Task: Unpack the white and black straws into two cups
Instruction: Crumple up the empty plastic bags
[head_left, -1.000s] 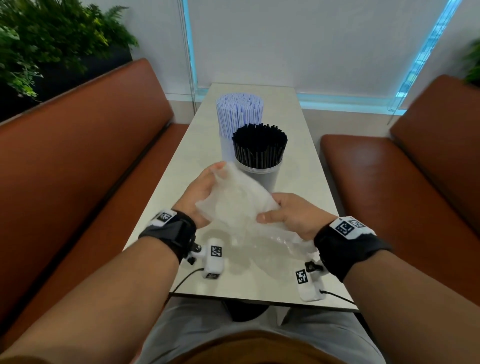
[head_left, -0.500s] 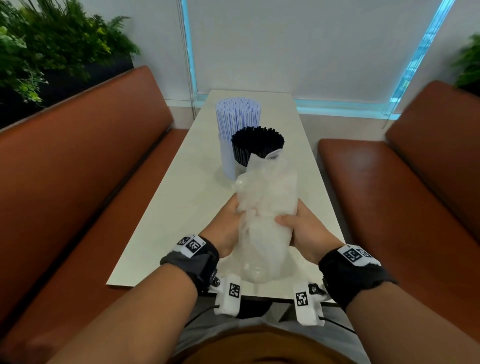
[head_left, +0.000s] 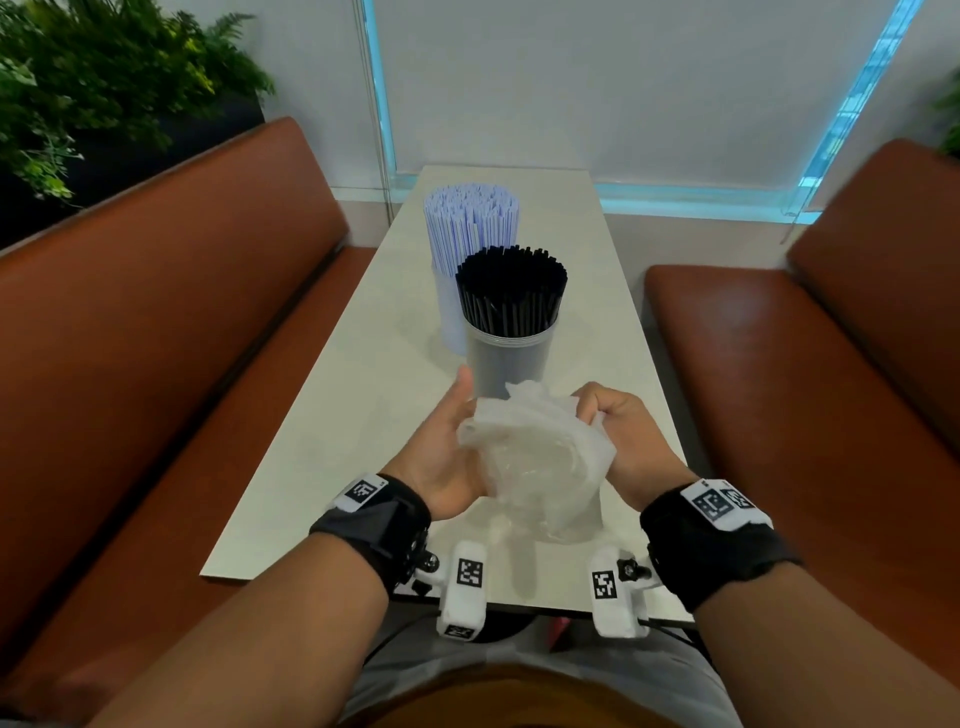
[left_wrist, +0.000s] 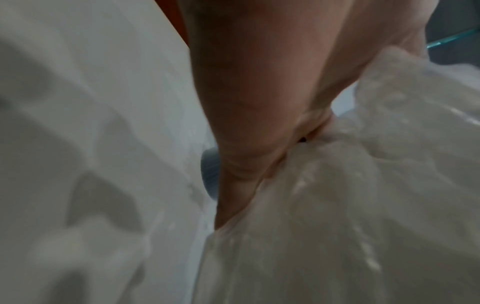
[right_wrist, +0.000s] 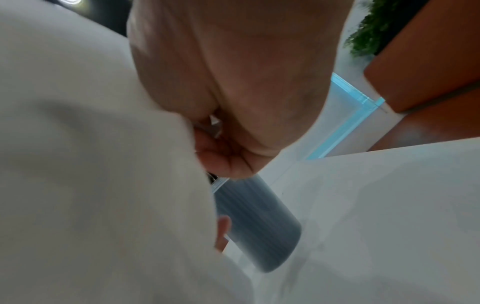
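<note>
White straws (head_left: 470, 228) stand packed in a cup at mid-table. Just in front, black straws (head_left: 511, 291) fill a translucent cup (head_left: 506, 364), whose grey side also shows in the right wrist view (right_wrist: 254, 222). Near the front of the table both hands hold a crumpled clear plastic bag (head_left: 535, 457) between them. My left hand (head_left: 447, 447) cups its left side with the thumb pointing up; its fingers are hidden behind the plastic (left_wrist: 337, 205). My right hand (head_left: 618, 431) curls its fingers over the bag's upper right edge (right_wrist: 91, 164). The bag's top almost reaches the black-straw cup.
The pale narrow table (head_left: 363, 415) runs away from me between two brown leather benches (head_left: 156, 364) (head_left: 805, 389). Green plants (head_left: 78, 88) stand behind the left bench. A wall with a blue-lit strip closes the far end.
Half a second ago the bag stood tall and upright between my hands; now it is crumpled into a lower bundle, and both hands have moved slightly forward towards the black-straw cup.
</note>
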